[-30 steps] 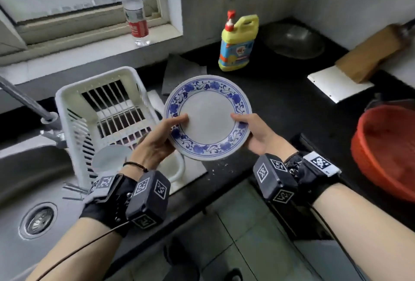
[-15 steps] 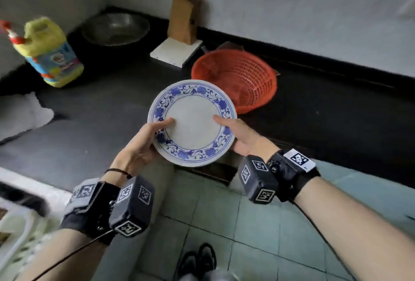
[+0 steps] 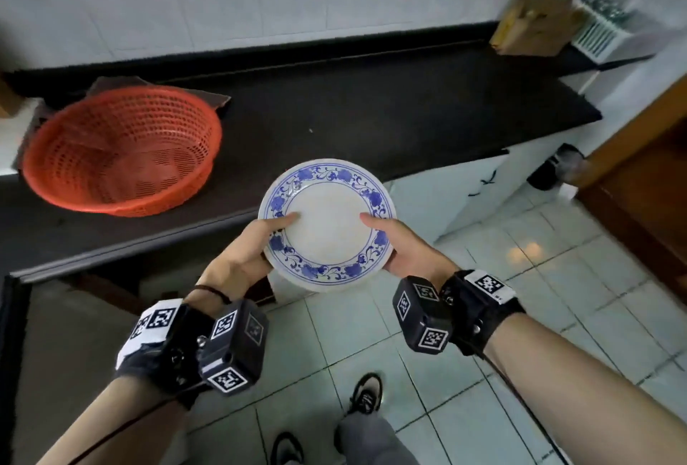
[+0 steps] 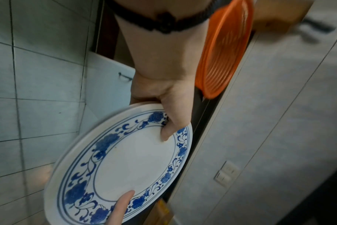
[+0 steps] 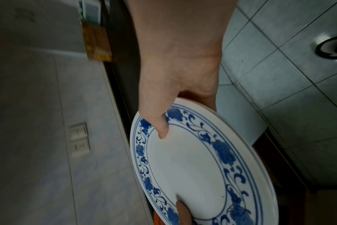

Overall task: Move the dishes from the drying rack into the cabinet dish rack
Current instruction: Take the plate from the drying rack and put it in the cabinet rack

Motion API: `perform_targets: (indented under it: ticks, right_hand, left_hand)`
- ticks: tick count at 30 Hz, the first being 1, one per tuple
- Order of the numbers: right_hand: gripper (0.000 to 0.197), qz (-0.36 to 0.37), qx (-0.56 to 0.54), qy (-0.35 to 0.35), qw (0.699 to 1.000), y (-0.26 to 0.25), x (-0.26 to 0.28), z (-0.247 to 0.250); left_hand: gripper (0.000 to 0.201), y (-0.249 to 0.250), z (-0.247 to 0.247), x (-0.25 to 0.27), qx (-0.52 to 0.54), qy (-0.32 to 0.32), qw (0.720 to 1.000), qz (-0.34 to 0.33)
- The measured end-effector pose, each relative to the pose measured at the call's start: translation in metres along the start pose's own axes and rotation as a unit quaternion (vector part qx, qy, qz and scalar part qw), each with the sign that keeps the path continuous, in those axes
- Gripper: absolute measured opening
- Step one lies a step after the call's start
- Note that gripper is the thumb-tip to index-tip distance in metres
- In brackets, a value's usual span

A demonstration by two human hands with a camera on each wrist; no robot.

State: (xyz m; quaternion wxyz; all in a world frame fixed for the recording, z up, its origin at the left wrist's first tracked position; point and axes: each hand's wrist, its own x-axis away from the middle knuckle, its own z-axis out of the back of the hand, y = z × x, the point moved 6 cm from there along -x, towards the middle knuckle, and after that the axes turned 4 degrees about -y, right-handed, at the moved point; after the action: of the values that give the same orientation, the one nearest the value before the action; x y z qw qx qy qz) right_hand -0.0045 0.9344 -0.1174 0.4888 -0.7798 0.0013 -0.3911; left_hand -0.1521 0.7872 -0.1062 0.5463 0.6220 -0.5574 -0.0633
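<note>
Basket: orange perforated plastic [image 3: 122,152], on the worktop's left part
Worktop: black [image 3: 371,111], along a white tiled wall
Floor: pale tiles [image 3: 557,278]

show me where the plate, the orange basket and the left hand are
plate [image 3: 327,230], head view, on its white centre
orange basket [image 3: 111,152], head view, on its inside wall
left hand [image 3: 241,256], head view, on the back of the hand gripping the plate's rim
</note>
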Motion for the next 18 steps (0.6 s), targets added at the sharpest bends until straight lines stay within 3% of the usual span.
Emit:
perform_targets:
  ticks: [2, 7, 18]
  right_hand:
    - [0.028, 0.009, -0.023, 0.033, 0.999, -0.005, 0.008, 0.044]
    - [0.041, 0.031, -0.086, 0.093, 0.991, -0.017, 0.010, 0.151]
    - [0.038, 0.053, -0.132, 0.116, 0.983, -0.077, -0.005, 0.360]
  left_hand:
    - [0.038, -0.002, -0.041, -0.026, -0.022, -0.024, 0.999, 0.012]
    - [0.038, -0.013, -0.139, -0.098, -0.068, -0.077, 0.994, 0.045]
    - [0.021, -0.034, -0.325, -0.254, -0.103, -0.141, 0.982, 0.071]
